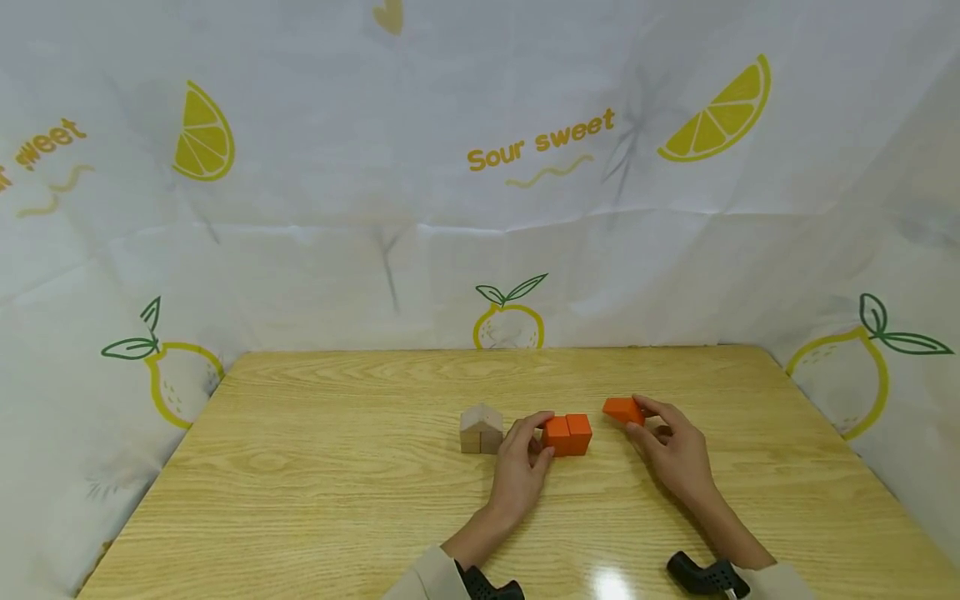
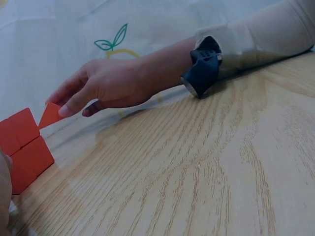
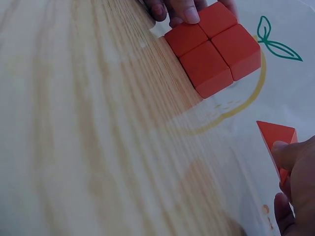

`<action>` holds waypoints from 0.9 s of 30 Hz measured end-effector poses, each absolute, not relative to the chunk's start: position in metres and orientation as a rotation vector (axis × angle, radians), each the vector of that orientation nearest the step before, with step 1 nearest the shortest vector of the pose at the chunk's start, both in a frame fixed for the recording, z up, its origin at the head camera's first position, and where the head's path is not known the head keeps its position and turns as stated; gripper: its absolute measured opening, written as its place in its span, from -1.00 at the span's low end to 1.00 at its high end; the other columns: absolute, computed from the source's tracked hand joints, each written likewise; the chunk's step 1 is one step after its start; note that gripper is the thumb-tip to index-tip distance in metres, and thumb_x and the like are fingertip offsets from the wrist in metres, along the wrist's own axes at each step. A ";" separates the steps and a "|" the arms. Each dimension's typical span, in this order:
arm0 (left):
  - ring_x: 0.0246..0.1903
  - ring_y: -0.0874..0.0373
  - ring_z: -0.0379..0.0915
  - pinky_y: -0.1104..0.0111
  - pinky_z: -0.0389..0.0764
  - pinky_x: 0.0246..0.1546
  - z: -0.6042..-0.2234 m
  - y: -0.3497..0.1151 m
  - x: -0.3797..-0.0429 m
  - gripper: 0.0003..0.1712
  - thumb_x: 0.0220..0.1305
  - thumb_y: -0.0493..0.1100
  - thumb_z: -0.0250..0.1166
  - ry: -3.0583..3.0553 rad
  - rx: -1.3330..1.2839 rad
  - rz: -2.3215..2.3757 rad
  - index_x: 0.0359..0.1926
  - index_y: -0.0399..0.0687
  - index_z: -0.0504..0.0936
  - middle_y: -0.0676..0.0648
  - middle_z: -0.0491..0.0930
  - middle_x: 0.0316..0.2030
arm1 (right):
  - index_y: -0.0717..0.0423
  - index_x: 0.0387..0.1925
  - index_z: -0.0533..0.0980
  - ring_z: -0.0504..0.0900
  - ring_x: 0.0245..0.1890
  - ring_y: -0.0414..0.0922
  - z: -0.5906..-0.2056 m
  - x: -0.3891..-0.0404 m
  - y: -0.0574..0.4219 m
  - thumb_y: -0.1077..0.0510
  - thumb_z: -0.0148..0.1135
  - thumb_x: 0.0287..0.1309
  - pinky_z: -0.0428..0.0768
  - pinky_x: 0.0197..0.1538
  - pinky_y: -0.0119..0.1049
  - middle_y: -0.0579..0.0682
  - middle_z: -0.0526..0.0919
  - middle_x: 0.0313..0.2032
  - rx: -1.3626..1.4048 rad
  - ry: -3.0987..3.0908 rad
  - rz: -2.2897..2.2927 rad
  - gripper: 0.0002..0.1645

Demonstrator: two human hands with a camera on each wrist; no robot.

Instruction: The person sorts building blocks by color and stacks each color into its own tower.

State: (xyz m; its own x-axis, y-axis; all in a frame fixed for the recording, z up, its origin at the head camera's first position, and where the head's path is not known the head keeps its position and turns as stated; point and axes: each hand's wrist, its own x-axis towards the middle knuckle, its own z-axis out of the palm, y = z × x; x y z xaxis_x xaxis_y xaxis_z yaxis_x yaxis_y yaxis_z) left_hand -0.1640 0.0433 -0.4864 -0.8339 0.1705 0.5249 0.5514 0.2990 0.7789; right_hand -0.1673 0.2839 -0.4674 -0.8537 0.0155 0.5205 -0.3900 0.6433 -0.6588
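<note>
Orange-red blocks (image 1: 566,435) stand two wide and two high on the table, their faces lined up in the right wrist view (image 3: 211,51). My left hand (image 1: 519,471) grips the left side of this stack, thumb at the front and fingers behind. To the right, my right hand (image 1: 678,454) pinches an orange-red triangular block (image 1: 621,409) between thumb and fingers. That block is held up off the table, apart from the stack, as the left wrist view also shows the triangular block (image 2: 50,115). Part of the left hand is cut off in its own wrist view.
Just left of my left hand stands a small house shape of plain wooden blocks (image 1: 480,429), with a peaked top. The wood-grain table (image 1: 337,483) ends at a white lemon-print curtain (image 1: 337,283) behind and at the sides. Dark devices are strapped on both wrists.
</note>
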 end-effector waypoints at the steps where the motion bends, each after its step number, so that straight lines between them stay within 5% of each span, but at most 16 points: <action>1: -0.36 0.13 0.39 0.47 0.47 -0.38 -0.486 0.043 -0.164 -0.38 0.14 -0.50 0.30 -2.233 -0.647 -1.550 0.21 -0.03 0.44 -0.03 0.51 -0.04 | 0.25 0.14 0.50 0.53 -0.27 -0.24 -0.467 -0.167 0.284 0.38 0.33 0.09 0.44 -0.24 -0.67 0.17 0.57 -0.07 0.301 -2.372 1.122 -0.48; 15: -0.35 0.12 0.40 0.45 0.48 -0.38 -0.486 0.043 -0.163 -0.39 0.15 -0.49 0.30 -2.234 -0.646 -1.552 0.21 -0.04 0.44 -0.04 0.51 -0.03 | 0.24 0.17 0.48 0.48 -0.07 -0.31 -0.448 -0.168 0.273 0.47 0.27 0.09 0.45 -0.14 -0.59 0.16 0.56 0.00 0.513 -2.315 1.221 -0.44; 27: -0.37 0.16 0.39 0.47 0.47 -0.39 -0.485 0.044 -0.165 -0.39 0.13 -0.49 0.31 -2.222 -0.664 -1.513 0.20 -0.06 0.44 -0.04 0.51 -0.04 | 0.30 0.13 0.49 0.51 -0.15 -0.18 -0.424 -0.163 0.255 0.55 0.30 -0.01 0.49 -0.22 -0.53 0.15 0.58 -0.03 0.690 -2.334 1.144 -0.41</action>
State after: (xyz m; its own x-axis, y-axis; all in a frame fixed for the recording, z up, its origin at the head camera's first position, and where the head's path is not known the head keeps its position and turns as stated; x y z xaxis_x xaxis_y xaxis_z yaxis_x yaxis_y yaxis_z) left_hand -0.1646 0.0439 -0.4849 -0.8202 0.1726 0.5454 0.5707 0.3123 0.7594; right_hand -0.1633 0.2545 -0.4237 -0.7745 -0.2372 0.5865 -0.6089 0.5309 -0.5894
